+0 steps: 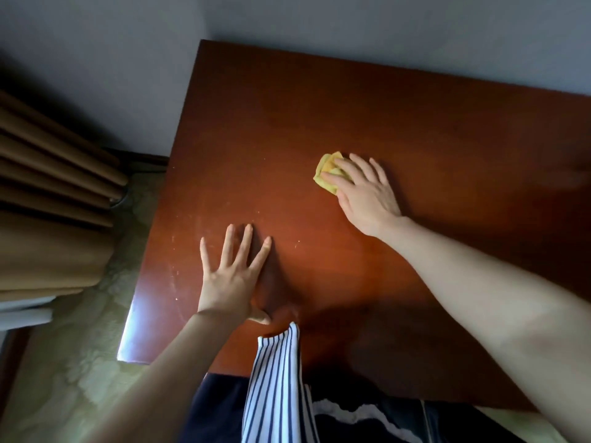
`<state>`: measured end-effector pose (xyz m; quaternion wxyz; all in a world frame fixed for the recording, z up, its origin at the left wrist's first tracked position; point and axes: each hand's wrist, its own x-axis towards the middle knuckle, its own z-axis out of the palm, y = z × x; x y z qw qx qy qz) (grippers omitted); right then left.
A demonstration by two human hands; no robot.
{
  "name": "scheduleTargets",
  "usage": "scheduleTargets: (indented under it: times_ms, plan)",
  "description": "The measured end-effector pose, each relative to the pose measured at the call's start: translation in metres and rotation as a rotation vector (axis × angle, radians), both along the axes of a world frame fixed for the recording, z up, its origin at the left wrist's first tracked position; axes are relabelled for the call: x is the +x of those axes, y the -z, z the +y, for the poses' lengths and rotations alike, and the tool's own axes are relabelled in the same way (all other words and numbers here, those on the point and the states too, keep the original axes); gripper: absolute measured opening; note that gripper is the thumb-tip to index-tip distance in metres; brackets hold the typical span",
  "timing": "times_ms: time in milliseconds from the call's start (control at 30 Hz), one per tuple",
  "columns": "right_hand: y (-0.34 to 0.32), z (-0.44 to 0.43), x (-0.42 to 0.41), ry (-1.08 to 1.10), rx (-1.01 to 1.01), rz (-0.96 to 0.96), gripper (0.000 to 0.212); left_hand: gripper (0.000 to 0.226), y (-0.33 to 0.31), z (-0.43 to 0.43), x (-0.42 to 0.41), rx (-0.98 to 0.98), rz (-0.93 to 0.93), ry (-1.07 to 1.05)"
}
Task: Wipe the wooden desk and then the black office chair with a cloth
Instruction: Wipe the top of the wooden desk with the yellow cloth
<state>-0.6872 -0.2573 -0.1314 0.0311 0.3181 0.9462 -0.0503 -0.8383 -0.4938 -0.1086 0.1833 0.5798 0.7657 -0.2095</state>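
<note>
Partly beneath flat fingers of right hand [366, 191]: yellow cloth [325, 178].

You are not looking at any text, label, brand, number or sign that can be read in this view.
</note>
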Motion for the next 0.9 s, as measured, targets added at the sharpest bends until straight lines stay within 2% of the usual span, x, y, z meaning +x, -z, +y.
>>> scheduleTargets:
  times_ms: [167,300,433,700,900]
  plan:
    - [0.011,-0.029,-0.010,0.186,-0.132,0.180,0.040,0.140,-0.003,0.002,0.000,-0.015,0.022,-0.009]
    - [0.010,-0.064,0.003,0.084,-0.197,0.145,0.040,0.132,-0.006,-0.005,-0.002,0.036,0.017,0.034]
    - [0.009,-0.118,0.021,0.086,-0.202,0.158,0.040,0.129,-0.008,-0.027,-0.008,0.076,0.012,0.107]
    - [0.005,-0.266,0.030,0.324,-0.136,0.243,0.034,0.127,-0.009,-0.085,-0.024,0.103,-0.036,0.264]
    - [0.005,-0.337,0.025,0.520,-0.087,0.386,0.036,0.125,-0.006,-0.099,-0.025,0.088,-0.065,0.334]
